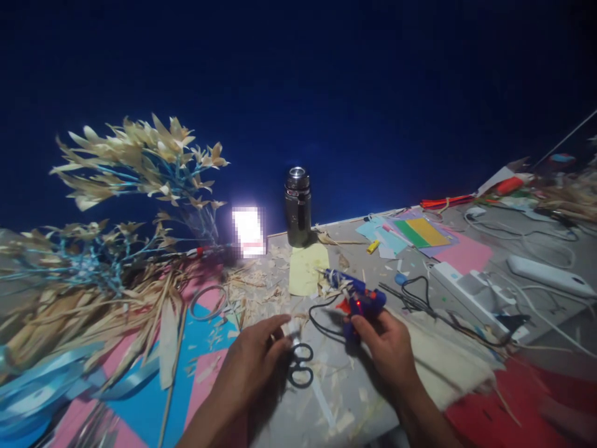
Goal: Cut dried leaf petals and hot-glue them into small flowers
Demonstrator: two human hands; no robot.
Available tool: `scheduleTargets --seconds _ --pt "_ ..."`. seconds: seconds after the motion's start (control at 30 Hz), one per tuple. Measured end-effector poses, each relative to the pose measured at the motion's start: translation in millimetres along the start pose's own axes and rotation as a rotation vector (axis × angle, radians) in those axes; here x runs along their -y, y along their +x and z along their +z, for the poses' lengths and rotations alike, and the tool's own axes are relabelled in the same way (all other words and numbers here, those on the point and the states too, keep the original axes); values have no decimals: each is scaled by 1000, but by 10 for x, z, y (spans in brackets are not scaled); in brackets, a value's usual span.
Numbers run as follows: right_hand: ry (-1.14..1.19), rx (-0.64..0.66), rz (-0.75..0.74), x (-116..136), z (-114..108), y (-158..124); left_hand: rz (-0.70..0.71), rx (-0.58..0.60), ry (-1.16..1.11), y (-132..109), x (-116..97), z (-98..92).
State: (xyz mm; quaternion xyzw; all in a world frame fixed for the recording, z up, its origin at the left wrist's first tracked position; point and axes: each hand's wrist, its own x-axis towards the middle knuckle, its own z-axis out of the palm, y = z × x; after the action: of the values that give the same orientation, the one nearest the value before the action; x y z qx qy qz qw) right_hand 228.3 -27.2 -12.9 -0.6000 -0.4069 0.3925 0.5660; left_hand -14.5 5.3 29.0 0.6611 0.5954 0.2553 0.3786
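My right hand (387,342) is wrapped round the handle of a blue glue gun (368,302), whose nozzle points up and left over a yellow paper (305,277). A small red light glows on the gun. My left hand (261,348) is held low over the table beside dark-handled scissors (301,375); its thumb and forefinger come near each other at a small whitish piece, and whether they grip it is unclear. Scraps of dry husk lie around both hands.
A dark flask (297,208) stands beyond the yellow paper. Husk flowers (140,162) on blue stems, dry husks and blue ribbon (41,389) fill the left. A power strip (466,295), cables and coloured papers (420,233) lie right. A bright screen (249,230) glows at the back.
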Motion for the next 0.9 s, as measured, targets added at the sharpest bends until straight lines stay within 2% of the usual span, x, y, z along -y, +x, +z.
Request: scheduleTargets --seconds 0.1,0.2,0.27,0.37,0.47,0.53,0.6,0.7,0.8,0.9 --pt "-14 -157 -64 30 -189 130 -4 49 146 29 68 -91" --pt "12 -289 -146 90 -389 264 -37 23 291 33 85 -129" --pt "16 -352 -224 176 -481 361 -40 -12 317 32 91 -115" --pt "-79 -464 -404 394 -532 580 2 3 286 20 101 -68" --pt "-80 -487 -604 630 -520 932 -11 24 252 -4 109 -43" --pt "-121 -451 -647 703 -501 1196 -23 -7 271 -19 122 -48" --pt "-162 -441 -607 667 -478 1421 -12 -59 299 -30 150 -61" --pt "-247 -433 -500 455 -445 1620 -20 -97 320 -47 208 -69" --pt "-255 -404 -478 230 -460 1710 -31 -76 308 -52 260 -33" --pt "-260 -422 -482 116 -543 1795 -17 -56 278 -31 294 27"
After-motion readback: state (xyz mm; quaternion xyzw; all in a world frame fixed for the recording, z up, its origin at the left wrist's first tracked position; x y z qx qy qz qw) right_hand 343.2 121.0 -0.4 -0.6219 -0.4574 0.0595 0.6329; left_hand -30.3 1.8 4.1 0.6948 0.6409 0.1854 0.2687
